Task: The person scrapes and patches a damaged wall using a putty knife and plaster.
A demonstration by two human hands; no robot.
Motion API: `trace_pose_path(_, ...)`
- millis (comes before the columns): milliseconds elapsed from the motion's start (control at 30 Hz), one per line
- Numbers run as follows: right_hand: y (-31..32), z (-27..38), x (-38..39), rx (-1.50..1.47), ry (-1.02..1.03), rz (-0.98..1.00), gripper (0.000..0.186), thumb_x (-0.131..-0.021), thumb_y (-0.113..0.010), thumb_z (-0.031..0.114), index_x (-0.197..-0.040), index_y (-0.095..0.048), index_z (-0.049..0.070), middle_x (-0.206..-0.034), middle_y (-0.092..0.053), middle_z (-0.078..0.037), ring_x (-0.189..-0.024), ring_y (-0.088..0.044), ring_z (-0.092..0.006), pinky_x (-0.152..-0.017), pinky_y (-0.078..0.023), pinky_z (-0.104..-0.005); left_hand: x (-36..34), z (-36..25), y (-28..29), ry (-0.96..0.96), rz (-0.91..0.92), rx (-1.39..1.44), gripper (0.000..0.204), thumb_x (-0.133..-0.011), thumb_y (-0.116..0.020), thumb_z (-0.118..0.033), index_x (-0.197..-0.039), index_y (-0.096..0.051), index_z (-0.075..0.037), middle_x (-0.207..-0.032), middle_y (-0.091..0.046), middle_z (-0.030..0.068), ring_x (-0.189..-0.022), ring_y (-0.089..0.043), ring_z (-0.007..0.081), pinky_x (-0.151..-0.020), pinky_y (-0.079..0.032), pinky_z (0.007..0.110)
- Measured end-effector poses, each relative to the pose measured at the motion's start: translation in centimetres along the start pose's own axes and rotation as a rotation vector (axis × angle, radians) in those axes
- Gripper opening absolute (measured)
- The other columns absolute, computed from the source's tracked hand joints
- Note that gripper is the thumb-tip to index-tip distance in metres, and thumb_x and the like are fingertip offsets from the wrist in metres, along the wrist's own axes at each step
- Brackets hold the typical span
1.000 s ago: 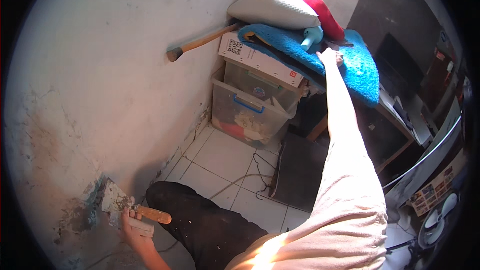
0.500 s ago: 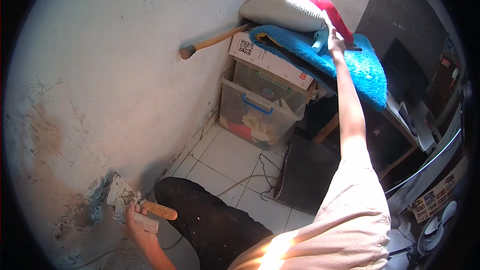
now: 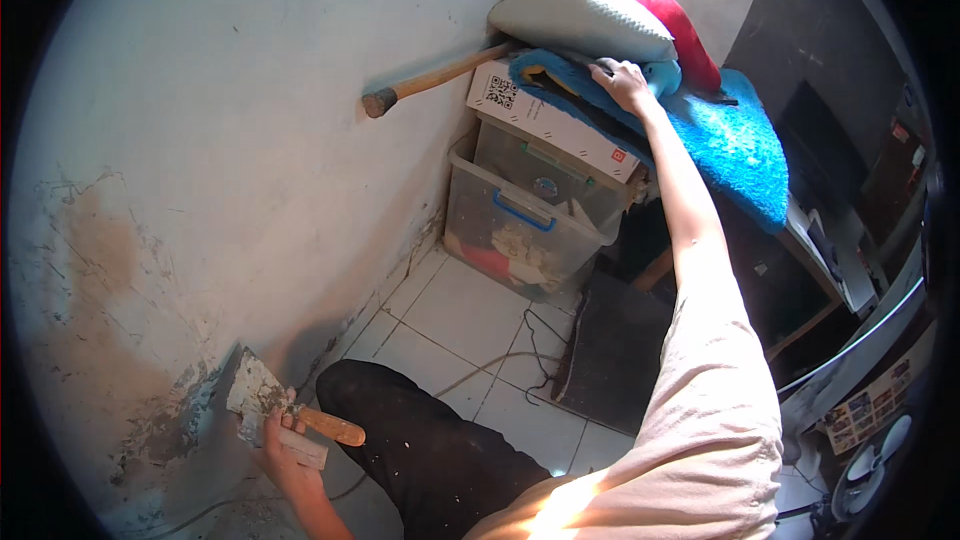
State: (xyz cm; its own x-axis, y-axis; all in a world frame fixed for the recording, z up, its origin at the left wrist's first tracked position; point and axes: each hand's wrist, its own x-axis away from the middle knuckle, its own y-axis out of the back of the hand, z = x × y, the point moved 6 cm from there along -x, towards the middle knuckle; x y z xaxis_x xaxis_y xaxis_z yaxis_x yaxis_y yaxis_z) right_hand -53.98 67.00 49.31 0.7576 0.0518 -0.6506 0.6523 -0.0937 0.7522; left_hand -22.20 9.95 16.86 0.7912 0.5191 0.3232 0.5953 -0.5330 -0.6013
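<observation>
My left hand [image 3: 285, 455] is closed around a plaster-caked scraper [image 3: 250, 383] with a wooden handle [image 3: 335, 427] and a flat pale piece [image 3: 310, 454] beneath it, low beside the stained, flaking wall [image 3: 170, 410]. My right arm stretches to the top of a pile at the back; my right hand [image 3: 622, 82] rests with fingers apart and bent on the near edge of a folded blue fluffy mat [image 3: 727, 145], just left of a light blue object [image 3: 663, 74] and under a grey pillow [image 3: 575, 15]. Whatever is under its fingertips is unclear.
A red cushion [image 3: 675, 30], wooden-handled tool [image 3: 432, 78], white box [image 3: 545, 120] and clear plastic bins [image 3: 520, 235] fill the corner. A dark board [image 3: 610, 350], wires [image 3: 535, 355], wooden cabinet [image 3: 775, 290] and fan [image 3: 865, 470] stand right. My bent leg [image 3: 400, 410] is below.
My right hand has risen and shifted left, from right of the light blue object to its left. My left hand still holds the tools; the whole view has shifted slightly.
</observation>
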Motion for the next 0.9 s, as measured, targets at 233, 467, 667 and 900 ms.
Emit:
trace_pose_path(233, -2.1, -1.5, -1.9, 0.148, -0.004, 0.154, 0.051, -0.087, -0.048, 0.048, -0.121, -0.054, 0.011, -0.113, -0.056, -0.020, -0.109, -0.050, -0.0351, -0.095, -0.039, -0.0411, 0.0, 0.2, 0.1, -0.018, -0.043, -0.054, 0.047, -0.080, -0.059, -0.006, -0.121, -0.040, 0.007, -0.106, -0.057, 0.0185, -0.096, -0.060, 0.0238, -0.085, -0.049, 0.037)
trace_pose_path(467, 1.3, 4.3, 0.5, 0.305, 0.093, -0.149, 0.035, -0.084, -0.055, 0.033, -0.115, -0.058, 0.017, -0.109, -0.056, -0.012, -0.102, -0.052, -0.0302, -0.087, -0.042, -0.0426, 0.0, 0.4, -0.3, 0.005, 0.035, -0.004, 0.048, -0.080, -0.059, -0.008, -0.120, -0.039, 0.008, -0.107, -0.055, 0.0177, -0.096, -0.060, 0.0254, -0.085, -0.049, 0.037)
trace_pose_path(667, 8.5, 20.7, 14.9, -0.803, 0.387, 0.200, 0.027, -0.080, -0.063, 0.017, -0.104, -0.063, 0.004, -0.100, -0.062, -0.013, -0.090, -0.060, -0.0250, -0.078, -0.048, -0.0332, 2.3, -2.6, -0.8, -0.199, -0.191, -0.144, 0.056, -0.077, -0.063, -0.004, -0.124, -0.034, 0.008, -0.113, -0.051, 0.0184, -0.097, -0.058, 0.0277, -0.080, -0.051, 0.041)
trace_pose_path(900, 8.9, 36.4, 21.8, -1.388, 0.866, 0.835, 0.029, -0.084, -0.060, 0.009, -0.112, -0.059, 0.003, -0.104, -0.062, -0.010, -0.094, -0.059, -0.0188, -0.079, -0.047, -0.0302, 4.5, -8.6, -3.2, -0.217, -0.035, -0.351, 0.072, -0.078, -0.061, 0.000, -0.137, -0.020, -0.004, -0.124, -0.041, 0.0189, -0.102, -0.054, 0.0275, -0.075, -0.055, 0.037)
